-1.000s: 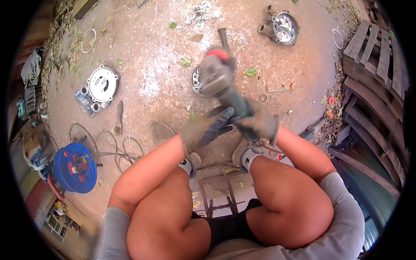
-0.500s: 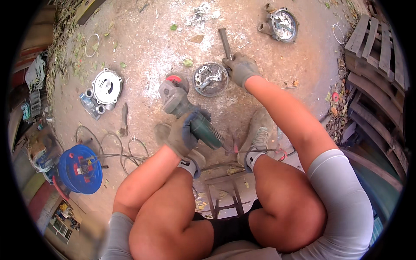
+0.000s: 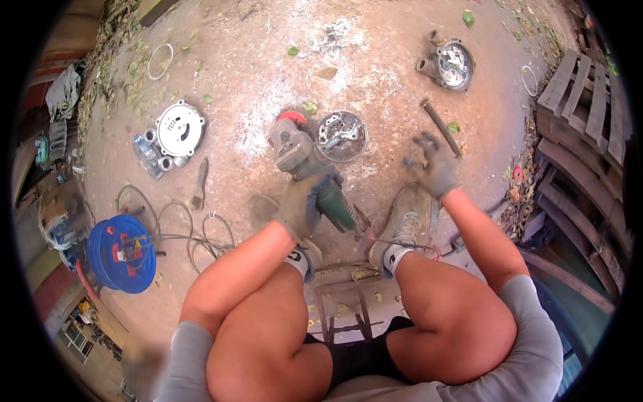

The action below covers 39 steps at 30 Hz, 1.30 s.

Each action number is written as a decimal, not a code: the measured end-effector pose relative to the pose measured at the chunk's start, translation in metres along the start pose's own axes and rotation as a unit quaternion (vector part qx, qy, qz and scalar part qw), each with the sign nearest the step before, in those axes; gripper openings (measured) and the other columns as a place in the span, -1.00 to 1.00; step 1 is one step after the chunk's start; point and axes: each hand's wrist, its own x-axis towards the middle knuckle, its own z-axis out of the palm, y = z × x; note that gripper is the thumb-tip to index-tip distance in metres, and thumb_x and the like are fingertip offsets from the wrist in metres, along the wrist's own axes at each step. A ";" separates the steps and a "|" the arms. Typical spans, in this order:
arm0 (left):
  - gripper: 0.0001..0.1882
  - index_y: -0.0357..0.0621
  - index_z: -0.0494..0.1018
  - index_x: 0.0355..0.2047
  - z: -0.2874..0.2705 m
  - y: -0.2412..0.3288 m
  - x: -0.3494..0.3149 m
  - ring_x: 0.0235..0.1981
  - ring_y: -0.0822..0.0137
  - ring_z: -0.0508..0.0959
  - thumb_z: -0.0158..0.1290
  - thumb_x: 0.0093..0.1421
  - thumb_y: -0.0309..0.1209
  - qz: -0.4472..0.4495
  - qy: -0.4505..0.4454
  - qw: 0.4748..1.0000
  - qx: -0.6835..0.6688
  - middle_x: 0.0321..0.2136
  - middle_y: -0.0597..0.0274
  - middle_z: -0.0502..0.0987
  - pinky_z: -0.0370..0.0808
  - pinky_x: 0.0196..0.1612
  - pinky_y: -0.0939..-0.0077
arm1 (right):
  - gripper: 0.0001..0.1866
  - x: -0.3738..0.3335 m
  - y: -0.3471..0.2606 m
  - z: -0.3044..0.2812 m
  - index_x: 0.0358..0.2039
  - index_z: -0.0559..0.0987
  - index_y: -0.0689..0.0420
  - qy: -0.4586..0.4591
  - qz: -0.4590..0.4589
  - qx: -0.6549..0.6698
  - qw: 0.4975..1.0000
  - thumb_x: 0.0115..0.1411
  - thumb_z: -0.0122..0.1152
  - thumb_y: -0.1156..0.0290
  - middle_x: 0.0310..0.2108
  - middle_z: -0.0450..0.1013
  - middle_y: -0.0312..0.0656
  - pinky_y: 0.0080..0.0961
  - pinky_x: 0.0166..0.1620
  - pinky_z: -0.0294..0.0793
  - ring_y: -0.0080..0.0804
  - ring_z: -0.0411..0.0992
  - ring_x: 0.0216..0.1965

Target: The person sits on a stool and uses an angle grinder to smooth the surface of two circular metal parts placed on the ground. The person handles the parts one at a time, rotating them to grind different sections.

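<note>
Angle grinder (image 3: 293,149), with a green body, grey head and red disc at its front, slanted across the centre of the frame, head toward the upper left. My gloved left hand (image 3: 300,204) had its fingers curled around the body; whether the tool also rested on the ground, I cannot tell. Its dark cord (image 3: 402,243) ran rightward from the tail, past my right shoe (image 3: 403,224). Just right of the grinder's head, a round metal part (image 3: 341,136) lay on the dusty ground. Right of centre, my gloved right hand (image 3: 435,171) was raised with its fingers spread apart, holding nothing. A metal bar (image 3: 440,126) lay slanted just beyond those fingers. Farther out, at upper right, sat a round housing (image 3: 454,65) with two pipe stubs, and wooden pallets (image 3: 583,141) were stacked at the right edge. At left lay a pale perforated plate (image 3: 179,130), with a long thin tool (image 3: 201,182) below it. A blue cable reel (image 3: 122,268) stood at lower left.
</note>
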 end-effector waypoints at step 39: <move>-0.59 -0.25 0.68 -0.06 0.056 -0.058 0.061 -0.34 0.33 0.71 0.42 0.31 -0.15 -0.135 0.065 0.959 0.240 -0.25 0.16 0.74 0.62 -0.35 0.37 | -0.63 -0.045 -0.091 0.031 0.04 0.70 0.29 -0.316 0.203 0.519 0.768 0.27 0.42 0.39 -0.14 0.72 -0.11 -0.37 -0.03 0.69 -0.36 0.68 -0.17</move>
